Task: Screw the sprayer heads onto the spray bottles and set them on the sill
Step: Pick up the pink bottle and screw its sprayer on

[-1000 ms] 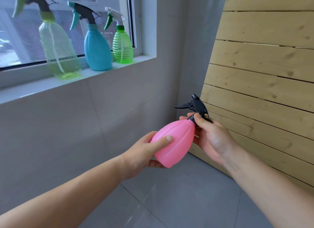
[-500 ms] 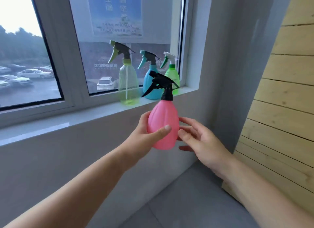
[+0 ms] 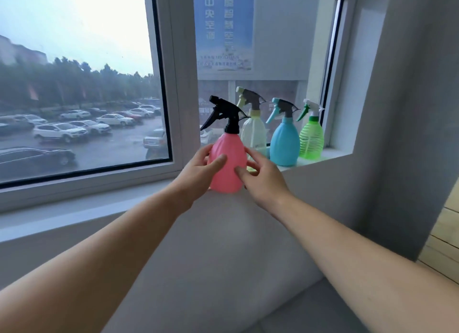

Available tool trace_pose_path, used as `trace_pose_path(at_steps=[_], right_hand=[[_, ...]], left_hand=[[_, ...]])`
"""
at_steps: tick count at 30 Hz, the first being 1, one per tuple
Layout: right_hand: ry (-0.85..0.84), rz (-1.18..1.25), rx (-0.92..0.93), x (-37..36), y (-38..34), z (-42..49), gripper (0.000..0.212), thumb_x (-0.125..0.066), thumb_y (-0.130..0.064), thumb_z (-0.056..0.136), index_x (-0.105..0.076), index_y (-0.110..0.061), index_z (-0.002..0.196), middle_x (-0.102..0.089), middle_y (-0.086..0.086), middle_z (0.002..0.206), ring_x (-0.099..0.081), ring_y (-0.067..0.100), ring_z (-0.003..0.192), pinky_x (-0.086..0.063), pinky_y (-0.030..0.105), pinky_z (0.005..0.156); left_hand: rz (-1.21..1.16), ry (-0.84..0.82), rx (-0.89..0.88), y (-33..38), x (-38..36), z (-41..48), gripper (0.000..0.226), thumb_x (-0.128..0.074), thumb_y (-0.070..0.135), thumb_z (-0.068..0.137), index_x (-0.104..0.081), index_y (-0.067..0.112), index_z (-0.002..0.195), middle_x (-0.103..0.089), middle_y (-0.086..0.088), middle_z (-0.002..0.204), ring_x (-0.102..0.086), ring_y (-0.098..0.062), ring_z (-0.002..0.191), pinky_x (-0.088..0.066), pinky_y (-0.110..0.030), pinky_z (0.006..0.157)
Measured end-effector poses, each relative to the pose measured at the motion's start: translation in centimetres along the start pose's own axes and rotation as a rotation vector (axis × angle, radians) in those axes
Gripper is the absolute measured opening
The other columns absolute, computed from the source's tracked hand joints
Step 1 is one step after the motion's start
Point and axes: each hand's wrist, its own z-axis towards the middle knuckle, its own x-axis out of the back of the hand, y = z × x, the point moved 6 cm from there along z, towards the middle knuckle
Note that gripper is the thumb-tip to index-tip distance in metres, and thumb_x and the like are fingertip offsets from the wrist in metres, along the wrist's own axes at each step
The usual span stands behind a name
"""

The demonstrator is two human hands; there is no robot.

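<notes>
Thumb and fingers of the left grip (image 3: 196, 176) curl round the pink bottle (image 3: 227, 164); the right grip (image 3: 263, 181) cups its other side, thumb on the front. It is upright, black sprayer head (image 3: 224, 116) on, at the front edge of the sill (image 3: 323, 156), just left of the pale bottle (image 3: 254, 134), blue bottle (image 3: 284, 144) and green bottle (image 3: 311, 139).

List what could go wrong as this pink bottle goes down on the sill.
1. The right hand sits between the pink bottle and the pale clear bottle; pulling out could knock that one into the blue bottle.
2. The pink bottle's base looks near the front edge of the sill; released there, it might tip off.
</notes>
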Motion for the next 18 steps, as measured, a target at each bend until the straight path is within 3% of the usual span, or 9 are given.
trace_pose_path(at_steps=[6,9,11,15,18], right_hand=[[0.016,-0.090,0.022,-2.0,0.1,2.2,0.058,-0.063,-0.030,0.089,-0.045,-0.035,0.144,-0.064,-0.003,0.129,-0.066,0.016,0.109,-0.056,0.041,0.095],[0.016,-0.079,0.019,-2.7,0.5,3.0,0.059,-0.064,-0.023,0.091,-0.044,-0.030,0.146,-0.062,-0.001,0.133,-0.062,0.011,0.109,-0.053,0.035,0.098],[0.003,-0.056,0.015,-2.9,0.7,3.4,0.060,-0.064,-0.020,0.092,-0.042,-0.028,0.147,-0.061,-0.004,0.129,-0.060,0.009,0.106,-0.053,0.031,0.095],[-0.013,-0.035,-0.009,-3.6,1.0,3.9,0.062,-0.063,-0.018,0.092,-0.041,-0.030,0.148,-0.062,-0.002,0.127,-0.064,0.014,0.108,-0.055,0.033,0.094],[-0.013,-0.051,-0.010,-4.0,1.2,4.3,0.063,-0.063,-0.017,0.091,-0.040,-0.031,0.148,-0.063,0.001,0.129,-0.064,0.016,0.111,-0.055,0.037,0.096]], left_hand=[[-0.060,0.121,0.060,-1.5,1.6,1.9,0.046,-0.062,0.026,0.102,-0.044,0.011,0.141,-0.065,-0.005,0.114,-0.067,-0.012,0.083,-0.056,-0.016,0.047],[0.008,0.174,0.033,-1.6,2.5,2.8,0.050,-0.066,0.029,0.100,-0.047,0.014,0.144,-0.066,-0.011,0.125,-0.069,-0.018,0.092,-0.056,-0.022,0.059],[0.056,0.197,0.011,-1.7,2.8,3.2,0.053,-0.068,0.033,0.098,-0.048,0.017,0.143,-0.066,-0.009,0.117,-0.067,-0.018,0.092,-0.052,-0.025,0.066],[0.120,0.239,-0.020,-1.9,3.5,3.5,0.051,-0.071,0.038,0.094,-0.051,0.020,0.138,-0.062,0.002,0.098,-0.063,-0.011,0.081,-0.047,-0.025,0.061],[0.130,0.265,-0.030,-1.9,3.8,3.8,0.051,-0.073,0.039,0.093,-0.053,0.020,0.136,-0.066,-0.002,0.110,-0.067,-0.018,0.092,-0.051,-0.029,0.069]])
